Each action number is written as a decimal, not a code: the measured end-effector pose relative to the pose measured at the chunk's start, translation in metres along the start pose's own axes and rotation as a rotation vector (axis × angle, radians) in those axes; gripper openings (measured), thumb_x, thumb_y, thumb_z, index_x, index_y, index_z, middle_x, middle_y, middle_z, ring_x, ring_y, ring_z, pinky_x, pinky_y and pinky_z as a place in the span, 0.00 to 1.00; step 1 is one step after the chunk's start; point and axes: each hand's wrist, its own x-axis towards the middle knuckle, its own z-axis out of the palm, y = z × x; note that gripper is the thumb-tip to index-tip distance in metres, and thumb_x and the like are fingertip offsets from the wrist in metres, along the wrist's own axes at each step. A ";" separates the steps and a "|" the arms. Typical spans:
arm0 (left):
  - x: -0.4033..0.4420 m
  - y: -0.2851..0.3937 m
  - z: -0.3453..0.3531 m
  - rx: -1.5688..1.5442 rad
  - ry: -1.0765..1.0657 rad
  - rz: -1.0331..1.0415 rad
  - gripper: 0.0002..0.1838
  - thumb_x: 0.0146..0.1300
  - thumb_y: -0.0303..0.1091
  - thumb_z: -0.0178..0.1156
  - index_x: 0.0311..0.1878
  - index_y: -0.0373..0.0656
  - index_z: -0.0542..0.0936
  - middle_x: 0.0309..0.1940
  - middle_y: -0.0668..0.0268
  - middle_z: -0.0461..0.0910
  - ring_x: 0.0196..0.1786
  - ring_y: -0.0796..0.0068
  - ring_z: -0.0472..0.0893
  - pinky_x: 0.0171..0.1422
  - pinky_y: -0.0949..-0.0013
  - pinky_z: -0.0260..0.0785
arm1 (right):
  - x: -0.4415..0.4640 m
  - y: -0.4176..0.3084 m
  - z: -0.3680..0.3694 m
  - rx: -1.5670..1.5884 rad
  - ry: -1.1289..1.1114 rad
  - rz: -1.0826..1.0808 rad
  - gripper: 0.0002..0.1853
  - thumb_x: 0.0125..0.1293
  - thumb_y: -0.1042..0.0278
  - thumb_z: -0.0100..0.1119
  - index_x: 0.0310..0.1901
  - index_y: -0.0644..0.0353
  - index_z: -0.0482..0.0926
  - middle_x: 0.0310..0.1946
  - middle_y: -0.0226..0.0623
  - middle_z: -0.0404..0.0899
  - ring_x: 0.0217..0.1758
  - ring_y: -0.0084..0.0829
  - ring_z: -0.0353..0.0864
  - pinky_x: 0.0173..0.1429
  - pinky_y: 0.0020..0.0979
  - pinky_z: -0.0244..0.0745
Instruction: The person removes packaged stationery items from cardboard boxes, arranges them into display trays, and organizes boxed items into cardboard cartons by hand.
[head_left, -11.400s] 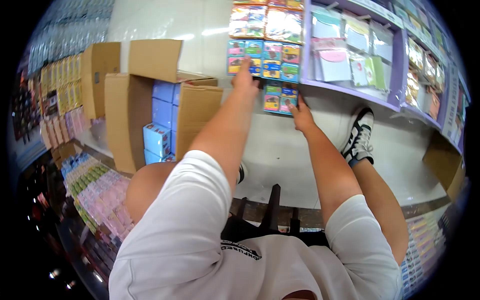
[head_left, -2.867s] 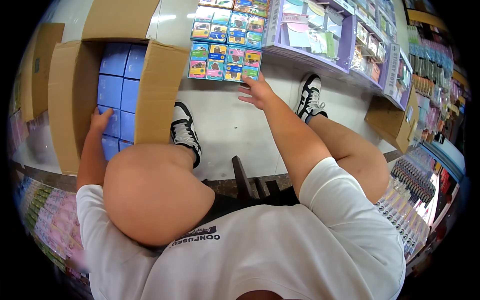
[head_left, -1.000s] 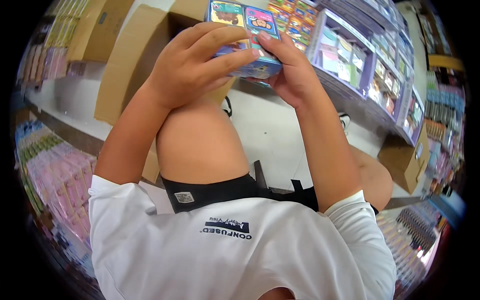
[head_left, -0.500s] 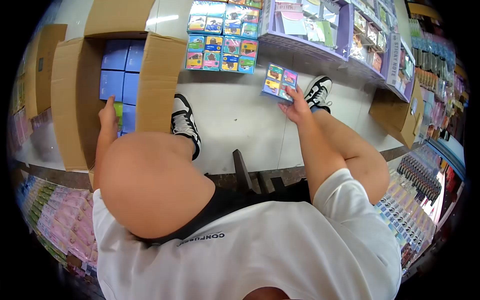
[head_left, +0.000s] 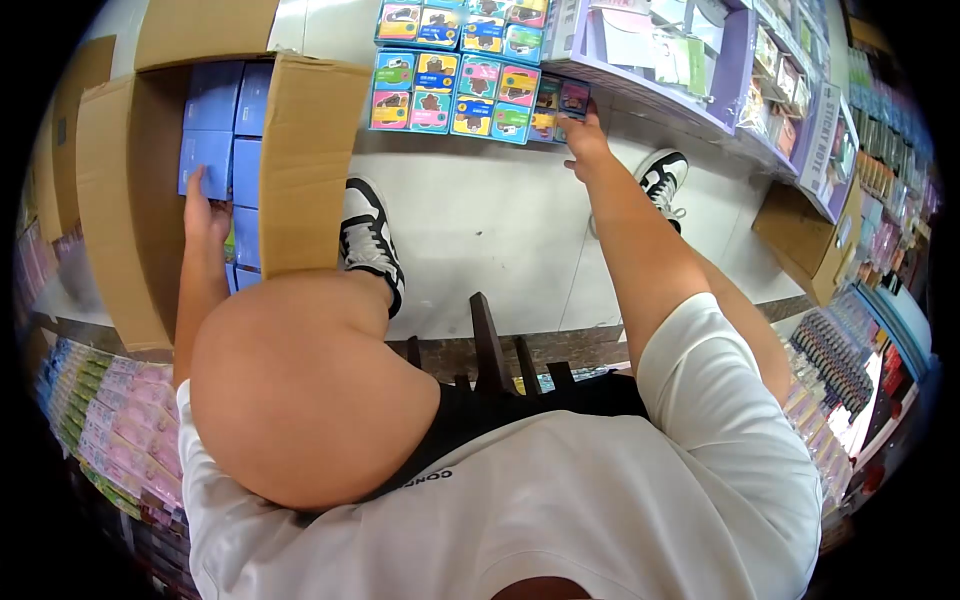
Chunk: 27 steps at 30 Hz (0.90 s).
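Observation:
My right hand is closed on a clear-wrapped pack of small printed boxes, at the right end of a row of similar packs on the floor. The held pack is partly hidden behind the row and my fingers. On the left, my left hand is inside an open cardboard carton. Its thumb lies on the face of a blue box, at the near edge; the other fingers are mostly hidden. Several more blue boxes fill the carton, and a bit of green shows beside my wrist.
A purple display unit with sticky notes stands at the back right, beside a brown carton. My shoes are on the pale tiled floor. Packaged goods hang or lie at both sides.
My right hand has carried the wrapped pack forward and left, from above the floor to the row's end. My left hand's thumb has moved up onto the blue box. The view has shifted slightly.

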 end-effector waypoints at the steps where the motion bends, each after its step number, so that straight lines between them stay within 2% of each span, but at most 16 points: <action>1: -0.002 0.003 -0.001 -0.059 0.021 -0.026 0.26 0.67 0.45 0.72 0.64 0.44 0.79 0.56 0.61 0.83 0.55 0.62 0.81 0.63 0.56 0.75 | -0.006 -0.003 -0.001 -0.018 0.007 -0.003 0.38 0.73 0.55 0.66 0.79 0.36 0.57 0.67 0.31 0.74 0.70 0.36 0.71 0.72 0.64 0.63; 3: 0.002 0.000 -0.014 -0.120 0.011 -0.009 0.27 0.66 0.40 0.74 0.64 0.42 0.77 0.54 0.60 0.84 0.54 0.61 0.83 0.65 0.57 0.75 | -0.017 -0.008 -0.001 -0.054 0.010 -0.014 0.39 0.71 0.55 0.68 0.79 0.42 0.58 0.67 0.35 0.75 0.70 0.38 0.71 0.74 0.59 0.63; 6: -0.038 0.007 0.009 -0.112 0.008 0.056 0.25 0.64 0.38 0.75 0.61 0.42 0.79 0.50 0.61 0.84 0.52 0.62 0.83 0.61 0.58 0.78 | -0.004 0.014 -0.007 -0.007 0.030 -0.335 0.38 0.67 0.58 0.70 0.76 0.58 0.67 0.67 0.48 0.77 0.69 0.40 0.76 0.71 0.40 0.70; 8: -0.035 0.017 0.004 -0.023 0.022 0.173 0.21 0.61 0.36 0.77 0.54 0.40 0.82 0.40 0.64 0.84 0.36 0.71 0.81 0.41 0.68 0.73 | 0.027 0.040 -0.004 -0.184 0.523 -0.499 0.33 0.67 0.61 0.71 0.70 0.63 0.73 0.58 0.43 0.81 0.56 0.35 0.82 0.63 0.36 0.76; 10: -0.065 0.030 0.012 0.133 0.088 0.342 0.21 0.57 0.33 0.78 0.51 0.38 0.83 0.36 0.66 0.84 0.28 0.79 0.77 0.32 0.73 0.64 | -0.002 0.029 -0.002 0.226 0.459 -0.567 0.29 0.69 0.60 0.70 0.67 0.65 0.75 0.48 0.37 0.83 0.46 0.29 0.82 0.54 0.29 0.78; 11: -0.093 0.038 0.019 0.184 0.022 0.537 0.24 0.57 0.31 0.79 0.54 0.36 0.81 0.42 0.64 0.84 0.36 0.77 0.81 0.40 0.72 0.72 | -0.032 0.020 0.002 0.261 0.321 -0.607 0.29 0.71 0.58 0.68 0.67 0.65 0.75 0.46 0.36 0.83 0.46 0.28 0.82 0.52 0.29 0.78; 13: -0.164 0.050 0.046 0.300 -0.039 0.935 0.30 0.55 0.29 0.81 0.59 0.33 0.77 0.52 0.61 0.82 0.47 0.72 0.83 0.54 0.70 0.76 | -0.116 -0.020 0.018 0.321 0.050 -0.682 0.28 0.74 0.54 0.64 0.67 0.65 0.76 0.43 0.35 0.82 0.46 0.26 0.82 0.49 0.27 0.79; 15: -0.219 0.066 0.068 0.392 -0.264 1.171 0.36 0.54 0.28 0.82 0.64 0.33 0.73 0.58 0.59 0.79 0.57 0.67 0.82 0.64 0.66 0.75 | -0.198 -0.059 0.040 0.285 -0.475 -0.590 0.32 0.80 0.42 0.53 0.69 0.64 0.74 0.44 0.38 0.84 0.46 0.25 0.83 0.44 0.27 0.79; 17: -0.246 0.078 0.085 0.678 -0.388 1.515 0.37 0.49 0.24 0.82 0.63 0.38 0.76 0.56 0.60 0.79 0.56 0.65 0.82 0.61 0.65 0.76 | -0.263 -0.100 0.058 0.404 -1.023 -0.404 0.49 0.74 0.21 0.44 0.76 0.63 0.64 0.56 0.48 0.82 0.54 0.38 0.85 0.50 0.39 0.86; 18: -0.270 0.088 0.108 0.793 -0.423 1.845 0.38 0.44 0.23 0.81 0.63 0.44 0.80 0.53 0.60 0.80 0.55 0.62 0.82 0.60 0.64 0.76 | -0.277 -0.112 0.065 0.495 -1.169 -0.381 0.52 0.72 0.19 0.46 0.77 0.63 0.62 0.58 0.48 0.81 0.55 0.40 0.85 0.51 0.42 0.86; 19: -0.280 0.092 0.124 0.887 -0.567 2.001 0.38 0.43 0.23 0.81 0.62 0.46 0.81 0.54 0.60 0.80 0.55 0.60 0.82 0.60 0.63 0.76 | -0.290 -0.123 0.070 0.589 -1.312 -0.353 0.55 0.69 0.17 0.49 0.78 0.63 0.61 0.60 0.49 0.80 0.56 0.43 0.85 0.52 0.46 0.86; 20: -0.284 0.093 0.136 0.979 -0.724 2.150 0.38 0.42 0.24 0.82 0.62 0.48 0.82 0.54 0.60 0.80 0.55 0.58 0.82 0.61 0.62 0.75 | -0.310 -0.133 0.073 0.690 -1.164 -0.395 0.50 0.68 0.26 0.61 0.76 0.60 0.61 0.59 0.45 0.80 0.56 0.39 0.85 0.52 0.46 0.85; 22: -0.294 0.090 0.148 1.035 -0.694 2.334 0.40 0.47 0.29 0.83 0.66 0.47 0.78 0.58 0.59 0.79 0.58 0.55 0.80 0.64 0.57 0.74 | -0.309 -0.128 0.072 0.559 -0.751 -0.650 0.41 0.68 0.43 0.70 0.73 0.58 0.65 0.58 0.41 0.80 0.56 0.35 0.84 0.53 0.44 0.84; 23: -0.296 0.087 0.153 1.060 -0.683 2.422 0.41 0.50 0.31 0.84 0.68 0.47 0.76 0.60 0.58 0.78 0.60 0.53 0.80 0.66 0.54 0.74 | -0.308 -0.121 0.065 0.663 -0.762 -0.579 0.37 0.65 0.56 0.73 0.71 0.56 0.67 0.56 0.38 0.80 0.55 0.30 0.84 0.55 0.42 0.83; 26: -0.267 0.068 0.160 0.819 -0.533 2.083 0.41 0.52 0.31 0.82 0.71 0.47 0.74 0.63 0.59 0.78 0.64 0.52 0.79 0.67 0.53 0.72 | -0.268 -0.074 0.047 0.925 -0.746 -0.479 0.34 0.67 0.57 0.65 0.72 0.58 0.67 0.62 0.41 0.80 0.61 0.38 0.83 0.67 0.44 0.79; 27: -0.253 0.064 0.157 0.834 -0.400 1.983 0.40 0.57 0.32 0.80 0.72 0.45 0.72 0.66 0.58 0.77 0.67 0.55 0.77 0.69 0.55 0.71 | -0.251 -0.058 0.031 0.983 -0.734 -0.318 0.34 0.67 0.56 0.62 0.72 0.58 0.67 0.64 0.42 0.79 0.64 0.40 0.82 0.70 0.44 0.77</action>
